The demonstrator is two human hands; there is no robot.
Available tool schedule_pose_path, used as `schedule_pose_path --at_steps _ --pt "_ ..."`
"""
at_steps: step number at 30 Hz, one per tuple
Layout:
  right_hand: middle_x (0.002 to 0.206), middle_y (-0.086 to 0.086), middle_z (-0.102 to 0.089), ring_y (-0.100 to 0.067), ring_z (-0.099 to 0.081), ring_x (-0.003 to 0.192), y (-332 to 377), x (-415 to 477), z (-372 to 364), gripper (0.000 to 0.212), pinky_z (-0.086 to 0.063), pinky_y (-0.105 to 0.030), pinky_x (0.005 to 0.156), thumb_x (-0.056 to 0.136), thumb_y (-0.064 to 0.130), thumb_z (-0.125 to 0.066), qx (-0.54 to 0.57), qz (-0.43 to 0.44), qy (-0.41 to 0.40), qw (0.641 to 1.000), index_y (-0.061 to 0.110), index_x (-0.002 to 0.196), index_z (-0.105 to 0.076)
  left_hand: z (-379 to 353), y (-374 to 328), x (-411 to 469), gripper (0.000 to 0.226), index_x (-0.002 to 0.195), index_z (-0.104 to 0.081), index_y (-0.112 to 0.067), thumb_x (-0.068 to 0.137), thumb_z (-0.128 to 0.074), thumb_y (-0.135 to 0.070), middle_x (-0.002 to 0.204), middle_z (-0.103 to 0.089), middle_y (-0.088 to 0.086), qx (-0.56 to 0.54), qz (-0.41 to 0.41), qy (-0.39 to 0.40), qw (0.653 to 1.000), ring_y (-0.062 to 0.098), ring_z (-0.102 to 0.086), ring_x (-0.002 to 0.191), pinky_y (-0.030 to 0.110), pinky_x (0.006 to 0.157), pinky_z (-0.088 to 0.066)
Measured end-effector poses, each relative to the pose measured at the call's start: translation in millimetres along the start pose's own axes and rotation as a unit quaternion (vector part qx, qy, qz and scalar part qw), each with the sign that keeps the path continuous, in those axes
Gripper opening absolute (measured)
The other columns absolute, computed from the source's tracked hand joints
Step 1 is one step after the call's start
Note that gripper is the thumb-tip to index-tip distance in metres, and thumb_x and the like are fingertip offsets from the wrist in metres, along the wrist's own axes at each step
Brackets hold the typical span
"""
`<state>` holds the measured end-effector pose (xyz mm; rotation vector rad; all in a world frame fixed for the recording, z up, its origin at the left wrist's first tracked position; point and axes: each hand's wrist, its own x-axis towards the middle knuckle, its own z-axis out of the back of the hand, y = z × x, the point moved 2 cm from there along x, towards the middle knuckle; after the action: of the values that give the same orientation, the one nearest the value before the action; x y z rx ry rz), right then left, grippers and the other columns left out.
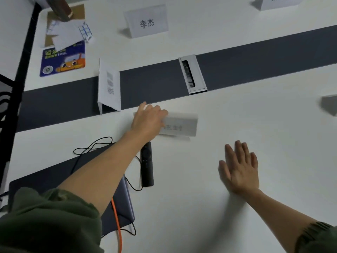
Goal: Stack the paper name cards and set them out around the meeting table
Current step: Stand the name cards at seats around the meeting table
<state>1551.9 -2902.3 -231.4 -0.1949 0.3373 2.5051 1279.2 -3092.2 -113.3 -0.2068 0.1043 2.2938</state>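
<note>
White meeting tabletop [255, 115] mid-frame: left hand [147, 119] grips one end of a white folded paper name card [180, 125], right hand [240, 170] flat, empty; this lopsided hold could buckle it

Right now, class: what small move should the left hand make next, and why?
Probably lift the white folded paper name card off the table: the left hand curls over its left end, and the flat, open right hand hovers nearby, free to receive it.

Left sleeve [51, 220]: olive-green, loose soft fabric, bunched in folds. Right sleeve [318, 238]: same olive-green, ribbed knit cuff. Forearms, left hand [147, 121], right hand [240, 170] bare.
</note>
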Motion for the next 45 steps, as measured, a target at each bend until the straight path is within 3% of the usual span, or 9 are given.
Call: schedule_pose_path --at_steps 3,6,19,24,27,31,34,39,45 --pt "0.165 -0.006 -0.007 -0.022 0.005 0.152 -0.6 1.0 -0.1 0.065 -0.003 -0.046 0.121 0.095 0.055 -0.023 -0.001 0.002 0.004 1.0 0.03 0.155 -0.017 5.1 -39.1 -6.7 0.022 0.115 -0.056 -0.019 0.096 -0.052 -0.028 0.108 -0.056 0.003 -0.031 -0.017 -0.01 0.999 0.026 -0.05 0.101 0.035 0.084 -0.036" --pt "0.164 -0.007 -0.008 -0.022 0.005 0.152 -1.0 1.7 0.4 0.065 -0.002 -0.046 0.121 0.095 0.056 -0.023 0.001 0.005 0.001 1.0 0.03 0.154 -0.019 -5.9 -69.9 -20.7 0.015 0.11 -0.054 -0.018 0.095 -0.055 -0.023 0.104 -0.053 0.003 -0.044 -0.027 0.008 0.999 0.023 -0.046 0.094 0.032 0.069 -0.028" --pt "0.164 -0.007 -0.008 -0.023 0.004 0.152 -5.3 2.1 -0.5 0.068 -0.001 -0.046 0.121 0.094 0.06 -0.017 -0.001 0.012 -0.001 1.0 0.029 0.155 -0.02 -38.5 -66.6 -68.9 0.053 0.136 -0.049 -0.024 0.095 -0.04 -0.054 0.125 -0.052 -0.001 -0.137 0.035 0.0 0.99 0.022 -0.046 0.113 0.035 0.092 -0.037" --pt "0.165 -0.007 -0.006 -0.023 0.005 0.152 -4.1 1.3 -0.5 0.069 0.0 -0.046 0.122 0.094 0.06 -0.015 -0.005 0.014 0.001 1.0 0.03 0.155 -0.018 -60.4 -20.3 -106.6 0.036 0.111 -0.063 -0.014 0.099 -0.042 -0.04 0.112 -0.06 0.007 -0.325 0.321 -0.119 0.881 0.026 -0.052 0.108 0.036 0.083 -0.043" --pt "0.165 -0.007 -0.005 -0.023 0.005 0.152 -5.3 0.1 0.6 0.067 -0.002 -0.046 0.122 0.094 0.059 -0.017 -0.01 0.008 -0.004 1.0 0.03 0.155 -0.016 -58.2 -16.2 -95.8 0.039 0.067 -0.049 -0.019 0.1 -0.041 -0.04 0.074 -0.057 -0.001 -0.382 0.351 -0.118 0.847 0.023 -0.053 0.076 0.03 0.061 -0.034" --pt "0.165 -0.006 -0.005 -0.023 0.005 0.152 -3.1 1.0 -0.9 0.066 -0.003 -0.047 0.122 0.095 0.059 -0.018 -0.012 0.012 -0.005 1.0 0.031 0.154 -0.016 -61.2 0.4 -88.3 0.038 0.064 -0.047 -0.018 0.098 -0.046 -0.034 0.067 -0.053 -0.004 -0.426 0.407 -0.151 0.794 0.023 -0.051 0.072 0.03 0.063 -0.035" --pt "0.165 -0.006 -0.004 -0.022 0.006 0.152 -3.6 1.5 -1.0 0.066 -0.002 -0.047 0.122 0.095 0.059 -0.018 -0.013 0.012 -0.004 1.0 0.031 0.155 -0.015 -82.8 -0.3 -101.8 0.017 0.095 -0.066 -0.011 0.091 -0.055 -0.024 0.098 -0.066 0.008 -0.377 0.398 -0.098 0.83 0.029 -0.062 0.092 0.035 0.077 -0.05" --pt "0.165 -0.006 -0.004 -0.022 0.005 0.152 -2.4 0.4 -0.4 0.066 -0.003 -0.047 0.122 0.095 0.059 -0.017 -0.011 0.015 -0.006 1.0 0.03 0.154 -0.015 -96.6 -20.8 -114.0 0.045 0.119 -0.052 -0.013 0.081 -0.065 -0.034 0.116 -0.051 0.011 -0.205 0.34 0.007 0.918 0.034 -0.056 0.102 0.044 0.087 -0.048" --pt "0.165 -0.006 -0.003 -0.022 0.006 0.152 -3.4 -1.1 1.4 0.067 -0.001 -0.047 0.122 0.094 0.06 -0.014 -0.01 0.018 -0.004 1.0 0.031 0.154 -0.014 -87.9 -27.2 -117.9 0.047 0.129 -0.043 -0.018 0.087 -0.06 -0.03 0.121 -0.057 0.009 -0.245 0.356 -0.011 0.902 0.033 -0.056 0.111 0.043 0.09 -0.047"
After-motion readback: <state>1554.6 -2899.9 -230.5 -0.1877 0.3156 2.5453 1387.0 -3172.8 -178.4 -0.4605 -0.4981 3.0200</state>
